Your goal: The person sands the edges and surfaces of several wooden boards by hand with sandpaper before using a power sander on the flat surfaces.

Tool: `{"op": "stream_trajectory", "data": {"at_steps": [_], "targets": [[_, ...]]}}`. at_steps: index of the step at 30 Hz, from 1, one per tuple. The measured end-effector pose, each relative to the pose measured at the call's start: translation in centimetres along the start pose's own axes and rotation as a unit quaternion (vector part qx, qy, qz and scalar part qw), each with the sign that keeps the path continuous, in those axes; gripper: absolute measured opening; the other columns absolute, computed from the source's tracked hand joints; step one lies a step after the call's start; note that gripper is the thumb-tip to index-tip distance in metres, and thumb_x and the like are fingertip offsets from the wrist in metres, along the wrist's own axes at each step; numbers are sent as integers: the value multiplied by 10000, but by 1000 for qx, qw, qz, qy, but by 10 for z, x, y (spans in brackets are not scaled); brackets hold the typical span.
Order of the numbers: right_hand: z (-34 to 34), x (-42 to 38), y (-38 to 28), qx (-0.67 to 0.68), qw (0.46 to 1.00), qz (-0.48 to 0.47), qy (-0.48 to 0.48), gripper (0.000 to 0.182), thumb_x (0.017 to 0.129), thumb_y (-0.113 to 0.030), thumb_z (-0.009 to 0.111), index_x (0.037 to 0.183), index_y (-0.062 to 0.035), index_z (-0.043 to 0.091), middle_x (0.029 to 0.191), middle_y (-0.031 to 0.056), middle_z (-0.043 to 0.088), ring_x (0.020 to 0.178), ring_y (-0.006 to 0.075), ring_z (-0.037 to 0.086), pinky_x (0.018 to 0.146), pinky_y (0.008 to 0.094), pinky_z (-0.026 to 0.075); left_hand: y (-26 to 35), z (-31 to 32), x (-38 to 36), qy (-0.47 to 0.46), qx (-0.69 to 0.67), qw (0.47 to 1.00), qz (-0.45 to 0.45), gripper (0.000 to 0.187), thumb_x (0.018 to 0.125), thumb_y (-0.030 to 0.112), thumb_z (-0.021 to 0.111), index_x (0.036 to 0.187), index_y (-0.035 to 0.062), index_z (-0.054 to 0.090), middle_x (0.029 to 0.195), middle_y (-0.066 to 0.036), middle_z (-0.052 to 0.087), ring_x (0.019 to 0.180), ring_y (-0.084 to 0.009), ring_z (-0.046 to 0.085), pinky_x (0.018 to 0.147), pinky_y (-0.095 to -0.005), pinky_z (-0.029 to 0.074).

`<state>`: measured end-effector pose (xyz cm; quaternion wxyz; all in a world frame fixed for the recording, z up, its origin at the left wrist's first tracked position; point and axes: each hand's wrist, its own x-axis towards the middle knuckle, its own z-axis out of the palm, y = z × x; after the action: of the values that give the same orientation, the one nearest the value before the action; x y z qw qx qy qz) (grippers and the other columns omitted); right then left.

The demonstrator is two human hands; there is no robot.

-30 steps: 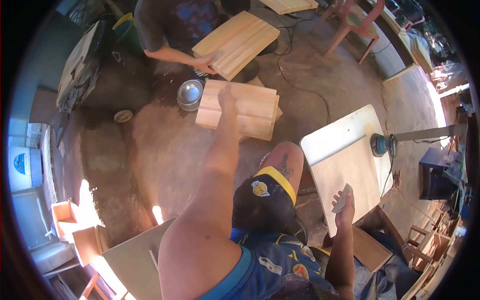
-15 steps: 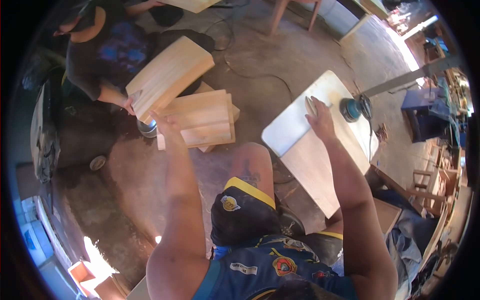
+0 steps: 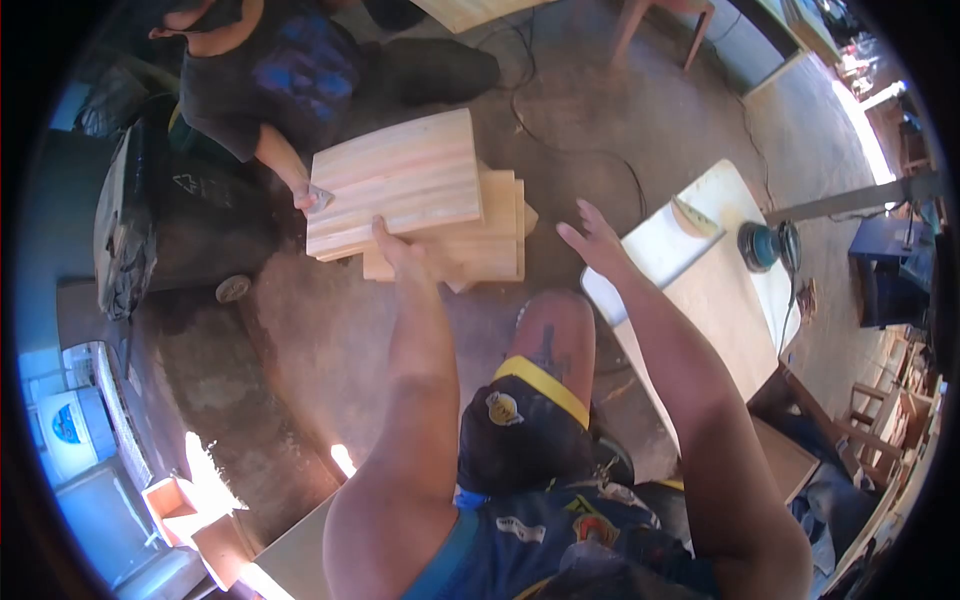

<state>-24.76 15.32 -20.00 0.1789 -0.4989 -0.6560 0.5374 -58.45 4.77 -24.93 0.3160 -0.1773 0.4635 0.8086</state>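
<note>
A ribbed wooden panel [image 3: 400,180] lies on top of a stack of similar panels [image 3: 495,250] on the floor. My left hand [image 3: 398,250] grips the top panel's near edge, thumb on top. My right hand [image 3: 590,240] hovers just right of the stack, fingers spread and holding nothing. A co-worker's hand [image 3: 303,196] presses a small piece of sandpaper against the panel's left edge. Another sandpaper piece [image 3: 695,218] lies on the white board [image 3: 700,300] to my right.
A blue orbital sander [image 3: 762,245] sits on the white board's far edge, with its cable across the concrete floor. The co-worker [image 3: 270,70] crouches at the top left. My bent knee [image 3: 555,330] is below the stack. Wooden frames stand at the right.
The co-worker's panel has come down onto the stack. My right hand left the sandpaper on the white board and swung over toward the stack, now open.
</note>
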Motion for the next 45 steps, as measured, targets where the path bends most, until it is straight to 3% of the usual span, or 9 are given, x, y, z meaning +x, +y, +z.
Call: {"op": "stream_trajectory", "data": {"at_steps": [4,9,12,20,25,32,38,44,45], "targets": [[31,-2,-58,38,996,73,-42,884,921,-447,703,1563,-11,281,1544,245,408,1412,331,442,1142,428,381,2,-29,-23,-109,-2,994,0,771,903,496,644,1518,118,372,1523,-96,446,1381,-309,426,1152,-513,341],[45,-16,-103,391,903,90,-154,715,934,-392,705,1448,15,421,1382,175,566,1253,265,561,1063,420,438,31,-28,-133,-234,-51,970,-43,739,903,458,649,1509,123,391,1499,-81,485,1380,-306,443,1147,-516,359],[25,-65,-135,478,872,90,-61,613,941,-342,694,1379,21,466,1284,148,613,1164,253,598,1027,406,458,34,-18,-173,-293,-44,952,-71,756,890,444,668,1513,119,388,1499,-86,486,1379,-308,445,1152,-519,354],[-49,-227,-59,607,789,-47,80,546,942,-176,598,1419,22,421,1355,196,562,1263,291,552,1112,441,422,22,6,-304,-342,113,908,-212,658,894,357,671,1456,89,456,1440,-91,545,1338,-297,497,1132,-501,400],[-100,-339,29,624,751,-47,210,597,918,-237,617,1437,-21,414,1412,174,530,1306,311,520,1140,467,397,-72,-4,-380,-355,146,864,-325,596,876,199,701,1421,90,487,1408,-76,575,1293,-281,546,1138,-468,427],[-147,-416,151,609,728,-20,315,702,921,-332,611,1479,19,367,1450,222,498,1330,358,507,1139,479,398,-195,-56,-433,-408,213,773,-437,631,876,223,708,1446,125,455,1451,-82,540,1357,-292,483,1159,-496,373],[-165,-427,204,631,711,22,309,712,936,-349,583,1482,47,354,1471,240,477,1357,367,475,1158,474,366,-226,-70,-439,-336,324,740,-484,664,881,247,719,1457,133,410,1475,-112,482,1391,-319,429,1170,-517,326],[-177,-431,238,657,703,52,267,656,947,-297,565,1476,37,365,1442,223,508,1332,346,503,1145,466,379,-215,-65,-432,-377,440,651,-491,657,919,347,718,1444,94,414,1446,-161,497,1361,-313,459,1148,-495,346],[-182,-431,237,665,696,78,259,664,948,-298,566,1477,47,359,1440,225,511,1332,347,504,1147,463,378,-214,-55,-429,-399,509,583,-492,628,937,377,694,1425,77,437,1391,-172,542,1297,-315,517,1108,-475,397]]}}
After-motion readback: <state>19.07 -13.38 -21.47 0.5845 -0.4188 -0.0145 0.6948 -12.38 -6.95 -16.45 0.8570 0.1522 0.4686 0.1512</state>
